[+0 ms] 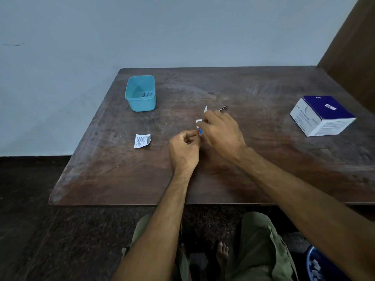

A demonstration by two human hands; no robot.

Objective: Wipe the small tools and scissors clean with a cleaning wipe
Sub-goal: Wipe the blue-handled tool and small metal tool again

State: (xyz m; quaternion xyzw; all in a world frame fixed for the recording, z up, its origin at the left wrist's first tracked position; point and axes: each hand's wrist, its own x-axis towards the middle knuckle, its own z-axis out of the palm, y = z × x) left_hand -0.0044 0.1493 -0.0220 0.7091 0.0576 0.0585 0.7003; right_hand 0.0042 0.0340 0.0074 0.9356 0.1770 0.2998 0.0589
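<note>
Mid-tabletop, the left hand point(184, 148) is pinching a blue-handled tool point(200, 131) while the right hand point(222, 130) is gripping a white wipe point(198, 121) against it. The tub point(140, 93), sitting near the far left corner, is holding small tools point(147, 94).

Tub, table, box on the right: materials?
Tub: teal plastic by the look, smooth moulded walls, rounded corners, matte. Table: dark wood, visible grain, worn and scuffed with a dull sheen. Box: printed cardboard, blue and white, sharp folded edges.
</note>
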